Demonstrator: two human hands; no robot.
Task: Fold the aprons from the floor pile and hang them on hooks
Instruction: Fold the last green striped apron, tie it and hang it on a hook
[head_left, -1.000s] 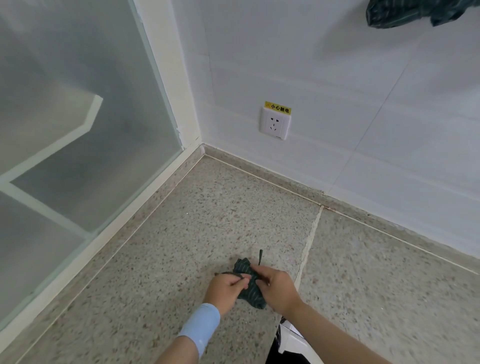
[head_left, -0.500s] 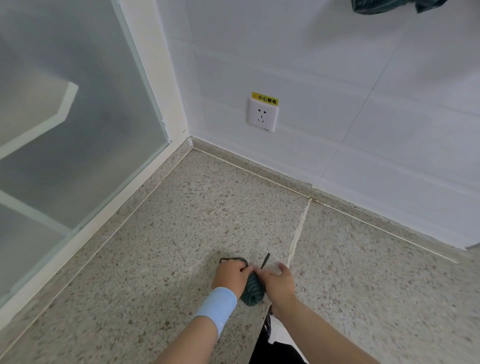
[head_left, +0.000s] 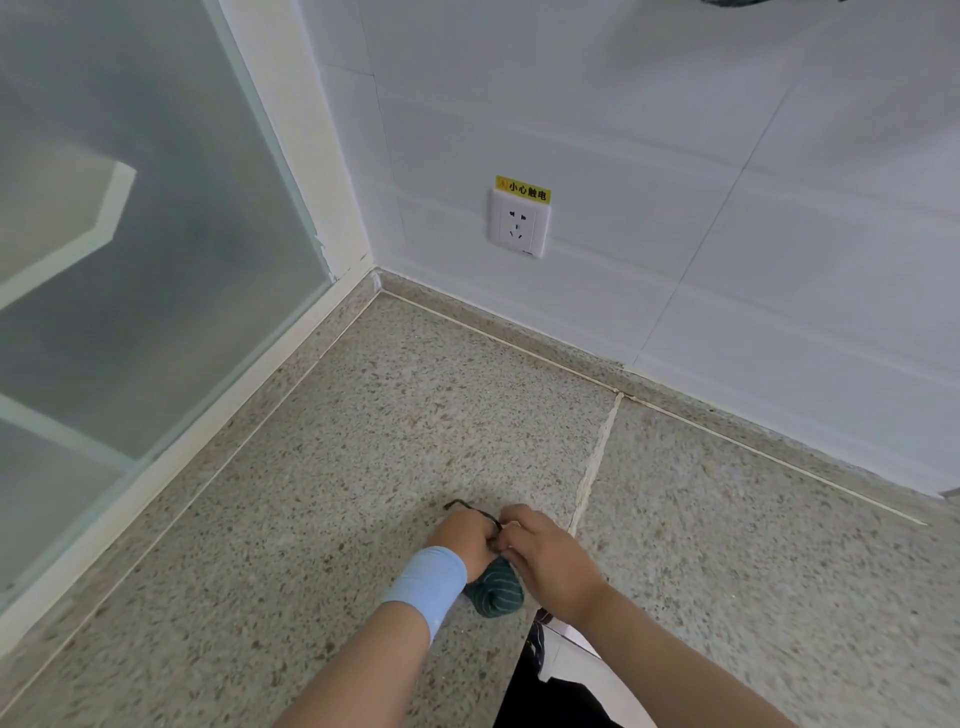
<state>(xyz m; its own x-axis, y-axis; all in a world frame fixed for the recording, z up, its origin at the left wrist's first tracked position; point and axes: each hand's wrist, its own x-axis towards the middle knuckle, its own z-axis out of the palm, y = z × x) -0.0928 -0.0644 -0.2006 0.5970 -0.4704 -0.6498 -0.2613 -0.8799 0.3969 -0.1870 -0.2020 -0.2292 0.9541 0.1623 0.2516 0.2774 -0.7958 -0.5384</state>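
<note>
Both hands, left (head_left: 464, 538) and right (head_left: 553, 564), grip a rolled green apron (head_left: 496, 590).

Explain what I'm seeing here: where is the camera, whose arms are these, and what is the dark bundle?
There is no machine: a person works with bare hands, and one wide-angle camera on their head looks down at them. The left hand, above a light blue wristband, and the right hand both grip a rolled dark green striped fabric apron low by the speckled stone floor. Its thin dark strap loops out past the left hand. Behind stands a white tiled wall with a white wall socket.
</note>
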